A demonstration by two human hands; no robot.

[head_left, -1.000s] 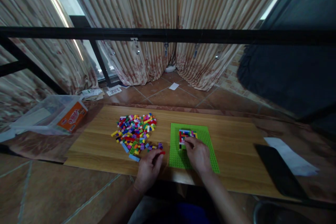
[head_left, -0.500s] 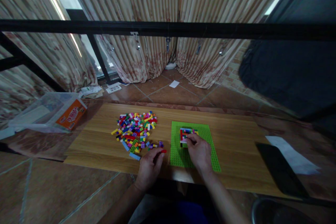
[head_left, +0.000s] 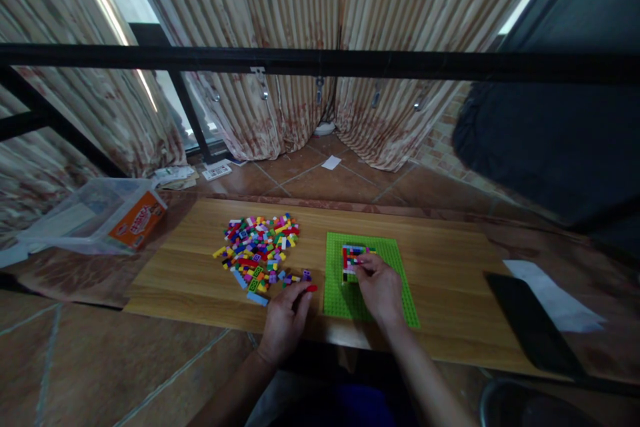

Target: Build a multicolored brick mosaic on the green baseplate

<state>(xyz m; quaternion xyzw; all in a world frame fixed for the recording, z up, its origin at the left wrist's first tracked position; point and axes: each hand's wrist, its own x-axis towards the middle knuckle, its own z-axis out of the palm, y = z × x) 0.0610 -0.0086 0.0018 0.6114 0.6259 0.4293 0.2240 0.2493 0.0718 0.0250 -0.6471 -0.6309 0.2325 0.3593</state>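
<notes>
A green baseplate (head_left: 370,307) lies on the wooden table, bearing a square of coloured toy bricks (head_left: 350,263). Over the right part of that square is my right hand (head_left: 381,288), its thumb and forefinger pinched together; whatever sits between the fingertips is too small to make out. Left of the baseplate, my left hand (head_left: 285,317) pinches a red toy brick (head_left: 311,288) between thumb and fingers. Just beyond those fingers a purple brick (head_left: 306,275) rests on the table. My right hand hides part of the brick square.
A heap of mixed toy bricks (head_left: 260,243) spreads over the table's left half. A clear plastic bin (head_left: 75,213) with an orange label stands past the left end. On the right lie a dark flat panel (head_left: 533,323) and white paper (head_left: 555,297). A black rail (head_left: 320,61) crosses beyond the table.
The view has shifted slightly. Both hands keep almost the same place and grip, the left still with the red brick, the right still over the brick square.
</notes>
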